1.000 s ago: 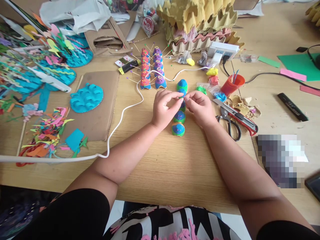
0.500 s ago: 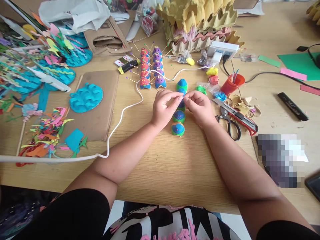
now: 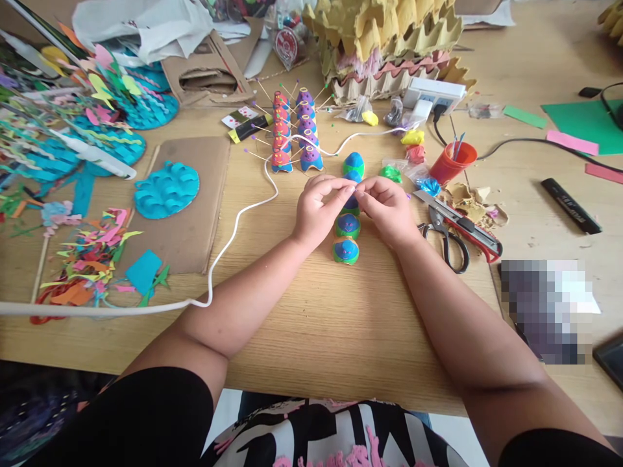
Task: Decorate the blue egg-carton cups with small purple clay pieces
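Observation:
My left hand [image 3: 322, 206] and my right hand [image 3: 386, 209] meet fingertip to fingertip above a row of blue and green egg-carton cups [image 3: 346, 250]. Both are pinched closed; whatever sits between the fingertips is too small to make out. The two nearest cups carry small pink face marks, and the middle of the row is partly covered by my fingers. Beyond my left hand stand a red egg-carton strip [image 3: 281, 139] and a purple one [image 3: 308, 126], both with thin sticks poking out. Close to my right hand lies a small lump of green clay [image 3: 390, 173].
A red box cutter [image 3: 467, 228] lies across black-handled scissors [image 3: 446, 243] on the right, near an orange cup [image 3: 452, 162]. A white cord [image 3: 237, 227] crosses the left side. Cardboard [image 3: 195, 240] bears a blue paper disc [image 3: 168, 188]. Egg trays [image 3: 389, 39] are stacked behind.
My fingertips have shifted very slightly while staying pinched together over the blue and green cups. The view has drifted a touch; the other things lie as before.

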A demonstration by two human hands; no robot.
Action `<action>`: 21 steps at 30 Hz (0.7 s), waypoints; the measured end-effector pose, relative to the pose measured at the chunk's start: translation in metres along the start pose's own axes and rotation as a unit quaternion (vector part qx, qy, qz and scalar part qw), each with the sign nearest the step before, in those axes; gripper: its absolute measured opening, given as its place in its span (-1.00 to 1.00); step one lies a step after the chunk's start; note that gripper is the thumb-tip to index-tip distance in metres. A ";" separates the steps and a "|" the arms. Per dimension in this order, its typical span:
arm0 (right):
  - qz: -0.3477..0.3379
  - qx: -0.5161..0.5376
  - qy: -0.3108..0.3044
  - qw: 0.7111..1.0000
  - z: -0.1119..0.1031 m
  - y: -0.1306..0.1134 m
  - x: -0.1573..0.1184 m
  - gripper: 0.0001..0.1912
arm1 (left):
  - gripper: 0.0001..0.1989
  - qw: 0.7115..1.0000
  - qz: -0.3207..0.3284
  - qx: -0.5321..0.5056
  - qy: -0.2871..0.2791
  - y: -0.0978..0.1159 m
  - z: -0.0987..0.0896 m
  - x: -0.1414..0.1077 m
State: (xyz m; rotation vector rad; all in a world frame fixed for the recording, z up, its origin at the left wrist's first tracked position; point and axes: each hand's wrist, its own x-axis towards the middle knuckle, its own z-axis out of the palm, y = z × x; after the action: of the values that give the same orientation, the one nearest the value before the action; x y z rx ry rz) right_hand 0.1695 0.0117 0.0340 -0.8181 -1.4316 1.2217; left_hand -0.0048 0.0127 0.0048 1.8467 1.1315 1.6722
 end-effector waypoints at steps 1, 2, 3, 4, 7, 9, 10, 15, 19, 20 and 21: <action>0.002 -0.001 0.001 1.000 0.000 0.000 0.000 -0.40 | -0.55 1.000 -0.001 0.001 0.000 0.000 0.000 0.000; 0.004 -0.002 0.001 1.000 0.000 0.000 0.000 -0.40 | -0.54 1.000 -0.002 0.003 0.000 -0.001 0.000 0.000; 0.005 -0.003 0.002 1.000 0.000 0.000 0.000 -0.40 | -0.53 1.000 -0.003 0.006 -0.002 -0.001 0.000 0.000; 0.007 -0.003 0.002 1.000 0.000 0.001 0.000 -0.40 | -0.52 1.000 -0.005 0.008 -0.004 -0.001 0.000 0.000; 0.010 -0.004 0.002 1.000 0.001 0.000 0.000 -0.39 | -0.50 1.000 -0.009 0.007 -0.006 0.001 -0.001 0.001; 0.013 0.002 0.004 1.000 0.001 0.000 0.000 -0.40 | -0.50 1.000 -0.013 0.004 -0.006 0.002 -0.001 0.001; 0.015 0.007 0.005 1.000 0.001 -0.001 -0.001 -0.40 | -0.50 1.000 -0.015 0.002 -0.005 0.002 -0.001 0.001; 0.035 0.022 0.012 0.999 0.002 -0.005 -0.001 -0.41 | -0.48 1.000 -0.024 0.006 -0.011 0.005 -0.001 0.000; 0.061 0.043 0.016 0.997 0.001 -0.006 -0.001 -0.41 | -0.50 0.999 -0.025 0.024 -0.024 0.006 -0.002 0.000; 0.066 0.048 0.016 0.997 0.001 -0.006 -0.001 -0.41 | -0.51 0.999 -0.023 0.025 -0.025 0.006 -0.003 0.000; 0.070 0.052 0.016 0.996 0.001 -0.005 -0.001 -0.41 | -0.53 0.999 -0.021 0.027 -0.026 0.007 -0.003 0.000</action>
State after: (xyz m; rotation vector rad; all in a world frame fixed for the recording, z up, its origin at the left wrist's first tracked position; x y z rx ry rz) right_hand 0.1697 0.0097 0.0391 -0.8747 -1.2902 1.3714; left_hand -0.0058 0.0084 0.0105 1.8752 1.1956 1.5765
